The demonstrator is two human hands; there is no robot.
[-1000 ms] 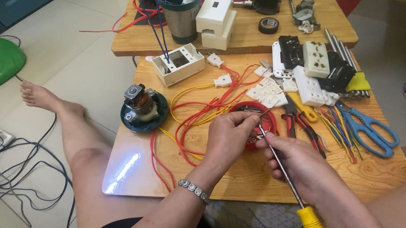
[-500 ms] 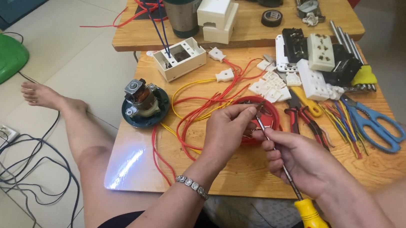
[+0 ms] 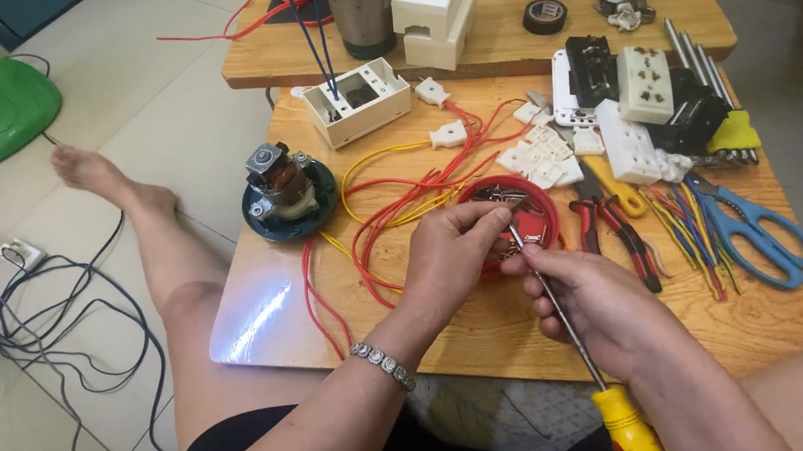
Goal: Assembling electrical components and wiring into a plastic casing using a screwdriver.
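Left hand (image 3: 448,260) pinches a small screw; right hand (image 3: 592,305) grips the screwdriver (image 3: 595,375). Screw could slip into red dish (image 3: 543,206).

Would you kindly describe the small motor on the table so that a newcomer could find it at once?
Start at the nearer wooden table, the one strewn with red and yellow wires. Look to its left edge, left of the person's left hand. There the motor stands in a round dark-green base, its grey metal and copper windings showing; it is the only round metal thing on that side.
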